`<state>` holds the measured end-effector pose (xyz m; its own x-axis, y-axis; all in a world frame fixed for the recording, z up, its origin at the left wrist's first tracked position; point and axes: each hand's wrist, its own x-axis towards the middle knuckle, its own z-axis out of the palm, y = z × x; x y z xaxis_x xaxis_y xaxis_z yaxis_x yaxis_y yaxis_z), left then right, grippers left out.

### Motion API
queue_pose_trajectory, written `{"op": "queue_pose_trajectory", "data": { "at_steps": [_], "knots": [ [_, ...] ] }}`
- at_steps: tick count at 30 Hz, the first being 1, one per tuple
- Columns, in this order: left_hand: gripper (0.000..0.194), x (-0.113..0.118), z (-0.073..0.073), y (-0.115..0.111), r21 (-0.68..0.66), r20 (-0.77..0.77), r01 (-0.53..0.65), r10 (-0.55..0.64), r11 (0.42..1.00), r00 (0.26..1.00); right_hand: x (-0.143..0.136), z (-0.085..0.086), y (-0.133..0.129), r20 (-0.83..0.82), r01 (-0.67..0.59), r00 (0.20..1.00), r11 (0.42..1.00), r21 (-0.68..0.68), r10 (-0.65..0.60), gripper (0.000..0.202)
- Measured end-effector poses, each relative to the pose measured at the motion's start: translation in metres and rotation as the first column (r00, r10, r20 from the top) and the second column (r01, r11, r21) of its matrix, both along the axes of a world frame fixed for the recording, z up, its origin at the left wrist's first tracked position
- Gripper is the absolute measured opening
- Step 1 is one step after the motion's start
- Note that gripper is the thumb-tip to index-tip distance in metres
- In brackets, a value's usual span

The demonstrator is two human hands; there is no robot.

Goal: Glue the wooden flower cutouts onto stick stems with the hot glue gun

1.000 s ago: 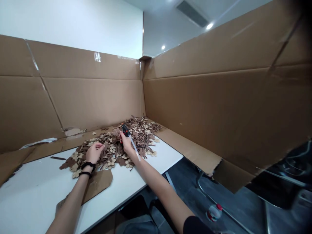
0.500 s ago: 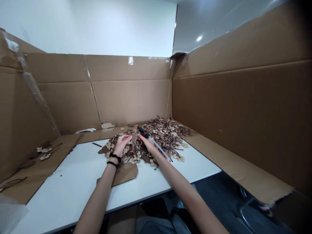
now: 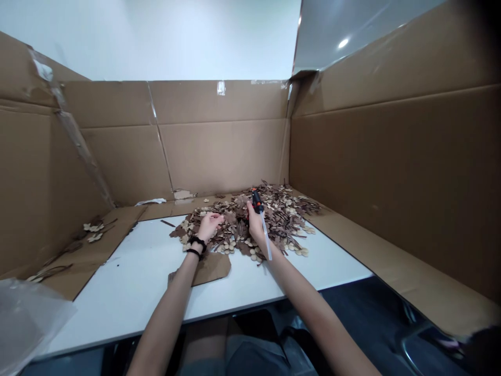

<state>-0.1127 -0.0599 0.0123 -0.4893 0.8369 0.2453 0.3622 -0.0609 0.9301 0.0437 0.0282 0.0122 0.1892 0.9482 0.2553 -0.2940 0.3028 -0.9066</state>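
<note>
A broad pile of brown and cream flower-shaped pieces and thin strips (image 3: 282, 222) covers the back of the white table (image 3: 136, 277). My right hand (image 3: 254, 222) is wrapped round a black and orange glue gun (image 3: 257, 200), from which a clear glue stick (image 3: 266, 237) trails back over the wrist. Left of it, my left hand (image 3: 210, 224) is closed in a pinch at the pile's edge; what its fingertips hold is too small to make out. Two black bands circle the left wrist. Below that hand lies a flat piece of brown cardboard (image 3: 213, 269), partly under the forearm.
Tall cardboard walls (image 3: 223, 151) enclose the table at the back and both sides. Some loose flower pieces (image 3: 94, 232) lie on the cardboard at the left. A translucent plastic bag (image 3: 31, 318) is at the lower left, and a dark chair (image 3: 418, 334) stands at the lower right.
My hands have moved apart. The glue gun has turned more upright and shifted right, away from my left hand. The camera view has shifted slightly, bringing more of the plastic bag into sight.
</note>
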Motion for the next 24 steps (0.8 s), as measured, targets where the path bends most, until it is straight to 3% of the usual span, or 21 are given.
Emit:
{"op": "queue_pose_trajectory", "data": {
  "at_steps": [2, 4, 9, 13, 17, 21, 23, 24],
  "knots": [
    [0.024, -0.001, -0.002, -0.001, -0.049, -0.153, -0.092, 0.084, 0.995, 0.985, 0.001, 0.003, -0.001, -0.007, 0.057, 0.998, 0.996, -0.071, -0.058, 0.031],
    [0.023, -0.005, -0.003, -0.005, -0.067, -0.35, -0.22, 0.184, 0.973, 0.919, 0.001, 0.003, -0.001, 0.004, 0.078, 0.997, 0.993, -0.088, -0.078, 0.032],
    [0.027, 0.002, -0.009, -0.006, -0.174, -0.727, -0.244, 0.043, 0.954, 0.686, -0.004, -0.002, 0.001, -0.042, -0.035, 0.999, 0.998, -0.053, 0.033, 0.033],
    [0.039, 0.015, -0.014, 0.014, -0.143, -0.843, -0.235, 0.006, 0.962, 0.537, -0.006, -0.003, 0.002, -0.029, -0.046, 0.999, 0.998, -0.04, 0.045, 0.033],
    [0.035, 0.02, -0.016, 0.028, -0.169, -0.877, -0.232, -0.038, 0.958, 0.48, -0.005, -0.001, 0.0, 0.011, -0.062, 0.998, 0.998, -0.024, 0.062, 0.032],
    [0.03, 0.023, -0.017, 0.027, -0.128, -0.895, -0.257, 0.0, 0.958, 0.446, -0.005, 0.0, -0.003, 0.031, -0.096, 0.995, 0.995, -0.002, 0.096, 0.032],
    [0.034, 0.022, -0.016, 0.025, -0.069, -0.865, -0.256, 0.07, 0.964, 0.497, -0.005, 0.0, -0.005, 0.028, -0.106, 0.994, 0.994, 0.024, 0.105, 0.031],
    [0.036, 0.02, -0.015, 0.024, -0.028, -0.821, -0.243, 0.117, 0.97, 0.559, -0.005, 0.001, -0.006, 0.029, -0.122, 0.992, 0.992, 0.037, 0.121, 0.031]
  ]
}}
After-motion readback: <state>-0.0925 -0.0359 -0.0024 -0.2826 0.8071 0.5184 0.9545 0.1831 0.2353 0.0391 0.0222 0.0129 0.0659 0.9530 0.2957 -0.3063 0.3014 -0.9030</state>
